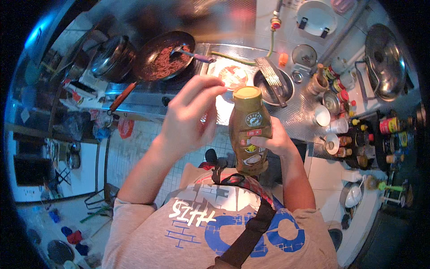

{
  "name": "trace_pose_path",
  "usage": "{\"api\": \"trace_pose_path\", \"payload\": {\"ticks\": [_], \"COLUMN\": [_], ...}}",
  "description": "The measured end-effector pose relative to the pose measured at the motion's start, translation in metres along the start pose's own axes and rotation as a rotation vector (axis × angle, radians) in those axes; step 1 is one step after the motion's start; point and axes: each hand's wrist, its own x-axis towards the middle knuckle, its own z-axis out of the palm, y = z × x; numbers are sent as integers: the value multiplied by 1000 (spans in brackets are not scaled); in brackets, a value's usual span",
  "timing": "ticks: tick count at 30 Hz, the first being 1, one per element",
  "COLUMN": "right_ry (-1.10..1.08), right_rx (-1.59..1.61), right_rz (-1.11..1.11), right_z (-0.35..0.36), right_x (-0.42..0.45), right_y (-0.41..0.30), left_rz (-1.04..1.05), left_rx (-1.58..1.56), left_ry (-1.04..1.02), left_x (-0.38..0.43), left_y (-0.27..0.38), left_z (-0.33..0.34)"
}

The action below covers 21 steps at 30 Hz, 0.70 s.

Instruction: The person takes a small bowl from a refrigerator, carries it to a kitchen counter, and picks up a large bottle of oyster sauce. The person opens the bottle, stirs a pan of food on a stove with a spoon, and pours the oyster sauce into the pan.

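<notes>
In my right hand (278,139) is a brown sauce squeeze bottle (250,134) with a yellow cap (248,95), upright before my chest, its printed label facing me. My left hand (193,112) is raised just left of the cap, fingers bent and fingertips close to its rim. Whether they touch it, or pinch something, I cannot tell; the thumb and palm are mostly hidden. Beyond the hands, a wok (144,64) holds browned, minced-looking food (168,65). A utensil with a purple handle (201,58) rests in it. A brightly lit round plate (231,75) is on the counter.
A cleaver (270,75) lies across a dark pan (290,89) on the metal counter (292,116). A lidded pot (112,59) stands left of the wok. Bowls (321,115), jars and several sauce bottles (361,126) crowd the right. The wok's wooden handle (123,97) juts past the counter edge.
</notes>
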Motion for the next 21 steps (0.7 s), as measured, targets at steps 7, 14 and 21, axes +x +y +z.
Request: {"api": "trace_pose_path", "payload": {"ticks": [7, 14, 21], "right_ry": [22, -45, -468], "right_rx": [-184, -696, -650], "right_rz": [-27, -119, -146], "right_z": [35, 47, 55], "right_x": [18, 36, 53], "right_y": [-10, -6, -27], "left_rz": [-522, -337, -760], "left_rx": [-101, -30, -455], "left_ry": [98, 63, 362], "left_x": [-36, -46, -90], "left_y": [27, 33, -45], "left_z": [12, -21, -46]}}
